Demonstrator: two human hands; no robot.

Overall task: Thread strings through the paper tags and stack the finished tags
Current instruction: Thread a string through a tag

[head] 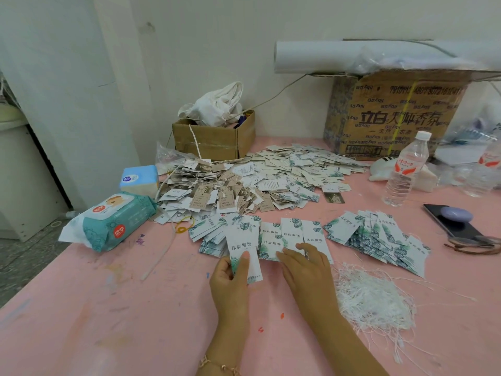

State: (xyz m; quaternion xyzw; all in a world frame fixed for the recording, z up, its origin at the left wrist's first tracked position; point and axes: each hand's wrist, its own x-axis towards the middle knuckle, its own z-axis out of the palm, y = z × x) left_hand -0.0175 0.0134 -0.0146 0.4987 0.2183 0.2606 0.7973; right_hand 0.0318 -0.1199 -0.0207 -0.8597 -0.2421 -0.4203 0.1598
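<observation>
My left hand (230, 275) grips a small stack of white paper tags with green leaf print (242, 246), thumb on top, just above the pink table. My right hand (306, 264) lies flat with straight fingers on a row of the same tags (292, 234) spread beside it. A loose heap of white strings (376, 297) lies to the right of my right hand. More leaf-print tags fan out at the right (379, 237). A big heap of strung tags (244, 183) covers the table's middle, behind the row.
A wet-wipes pack (113, 221) and tissue pack (139, 179) sit at the left edge. Two cardboard boxes (217, 139) (393, 118) stand at the back. A water bottle (406, 169), a phone (455, 221) and yellow rubber bands (183, 225) lie on the pink table (135, 321).
</observation>
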